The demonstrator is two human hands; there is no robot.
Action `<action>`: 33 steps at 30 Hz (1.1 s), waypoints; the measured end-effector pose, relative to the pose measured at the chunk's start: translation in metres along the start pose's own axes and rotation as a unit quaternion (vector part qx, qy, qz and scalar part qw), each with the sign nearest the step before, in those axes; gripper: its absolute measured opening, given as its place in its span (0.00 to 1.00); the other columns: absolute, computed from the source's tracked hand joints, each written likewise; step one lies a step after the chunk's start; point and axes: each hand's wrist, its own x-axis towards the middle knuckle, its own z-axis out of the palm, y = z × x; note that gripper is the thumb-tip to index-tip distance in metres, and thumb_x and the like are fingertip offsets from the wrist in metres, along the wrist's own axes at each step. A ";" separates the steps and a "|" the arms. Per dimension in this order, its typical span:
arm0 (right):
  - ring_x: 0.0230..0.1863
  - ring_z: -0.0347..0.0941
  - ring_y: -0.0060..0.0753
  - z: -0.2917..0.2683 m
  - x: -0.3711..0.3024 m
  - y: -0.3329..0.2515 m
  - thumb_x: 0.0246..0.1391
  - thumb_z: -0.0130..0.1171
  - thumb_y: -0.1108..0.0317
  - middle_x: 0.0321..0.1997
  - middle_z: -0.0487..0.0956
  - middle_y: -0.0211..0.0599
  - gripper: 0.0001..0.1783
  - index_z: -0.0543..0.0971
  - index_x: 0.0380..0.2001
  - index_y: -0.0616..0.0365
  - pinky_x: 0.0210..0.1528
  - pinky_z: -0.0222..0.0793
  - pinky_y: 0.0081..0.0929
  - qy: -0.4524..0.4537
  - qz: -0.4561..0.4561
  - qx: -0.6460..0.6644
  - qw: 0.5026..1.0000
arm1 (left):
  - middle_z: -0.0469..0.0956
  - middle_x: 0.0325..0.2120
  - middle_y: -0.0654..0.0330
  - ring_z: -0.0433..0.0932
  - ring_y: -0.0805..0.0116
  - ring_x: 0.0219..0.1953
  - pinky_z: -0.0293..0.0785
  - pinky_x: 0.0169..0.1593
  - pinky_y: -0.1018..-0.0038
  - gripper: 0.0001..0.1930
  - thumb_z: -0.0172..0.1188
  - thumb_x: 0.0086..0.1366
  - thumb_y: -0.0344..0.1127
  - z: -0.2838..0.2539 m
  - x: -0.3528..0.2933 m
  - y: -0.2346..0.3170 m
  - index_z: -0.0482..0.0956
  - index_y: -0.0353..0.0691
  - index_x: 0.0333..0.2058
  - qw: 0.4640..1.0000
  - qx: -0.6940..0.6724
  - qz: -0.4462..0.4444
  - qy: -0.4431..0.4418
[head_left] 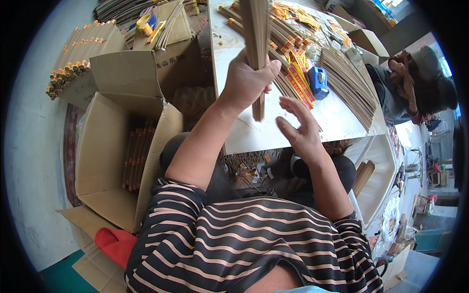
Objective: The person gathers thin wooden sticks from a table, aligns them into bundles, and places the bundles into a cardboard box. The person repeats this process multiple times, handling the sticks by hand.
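My left hand (pixel 248 82) is closed around a bundle of thin brown incense sticks (pixel 256 36), held upright above the white table (pixel 244 139). The bundle's lower end sticks out below the fist, slightly blurred. To the right of it, my right hand (pixel 304 128) hovers near the table's front edge, fingers apart and holding nothing. Just beyond that hand lie red and yellow paper labels (pixel 299 80) and a blue tape dispenser (pixel 318 82). Loose incense sticks (pixel 349 88) are spread along the table's right side. Banded bundles (pixel 281 33) lie farther back.
An open cardboard box (pixel 100 151) with banded bundles (pixel 138 156) inside stands at my left. More bundles (pixel 80 51) are stacked at the far left. Another person (pixel 410 88) is beyond the table's right edge. Scraps (pixel 249 171) litter the floor under the table.
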 end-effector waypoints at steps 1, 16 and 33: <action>0.49 0.70 0.35 0.003 0.006 -0.002 0.48 0.60 0.66 0.46 0.71 0.43 0.26 0.69 0.51 0.61 0.51 0.66 0.26 -0.022 -0.014 -0.010 1.000 | 0.69 0.14 0.67 0.68 0.81 0.13 0.66 0.17 0.84 0.08 0.58 0.58 0.30 -0.003 0.000 0.002 0.69 0.41 0.23 0.998 -0.065 -0.012 -0.016; 0.28 0.75 0.42 0.033 -0.022 -0.004 0.46 0.57 0.63 0.23 0.76 0.50 0.13 0.74 0.31 0.62 0.33 0.69 0.36 -0.100 0.204 0.153 0.962 | 0.61 0.12 0.70 0.60 0.78 0.13 0.61 0.17 0.81 0.11 0.59 0.57 0.31 -0.008 -0.031 -0.022 0.63 0.47 0.23 0.963 -0.196 -0.183 0.036; 0.38 0.70 0.38 0.031 0.010 0.061 0.49 0.59 0.64 0.34 0.74 0.44 0.16 0.70 0.38 0.57 0.43 0.65 0.31 -0.027 -0.013 0.224 0.974 | 0.65 0.16 0.64 0.65 0.76 0.17 0.65 0.23 0.81 0.08 0.53 0.58 0.20 0.078 -0.021 0.006 0.63 0.38 0.26 0.996 0.083 -0.014 -0.031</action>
